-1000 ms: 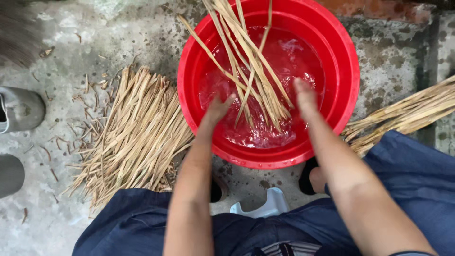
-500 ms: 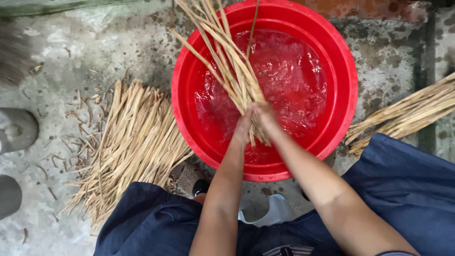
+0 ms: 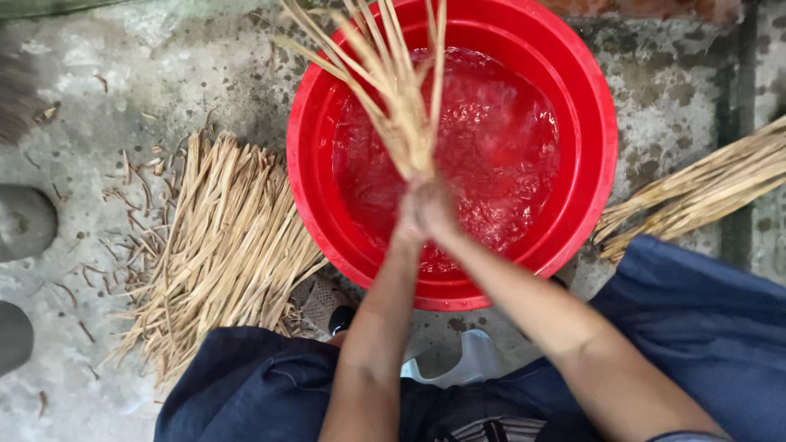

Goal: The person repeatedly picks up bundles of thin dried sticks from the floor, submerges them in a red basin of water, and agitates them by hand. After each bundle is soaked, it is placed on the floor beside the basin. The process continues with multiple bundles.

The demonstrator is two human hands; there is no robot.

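Note:
A red plastic basin stands on the concrete floor, filled with rippling water. Over its near half, my left hand and my right hand are pressed together around the lower end of a bunch of pale dry reed strips. The bunch rises out of the water and fans out toward the basin's far rim. Both hands are clenched on it, side by side.
A pile of the same dry strips lies on the floor left of the basin, with scraps scattered around. Another bundle lies to the right. My dark blue trousers and a sandalled foot are below. Grey rounded objects sit at the left edge.
My hands were apart in the water beside the strips; they have come together, gathered the strips into one bunch and lifted it more upright. The water is now churned.

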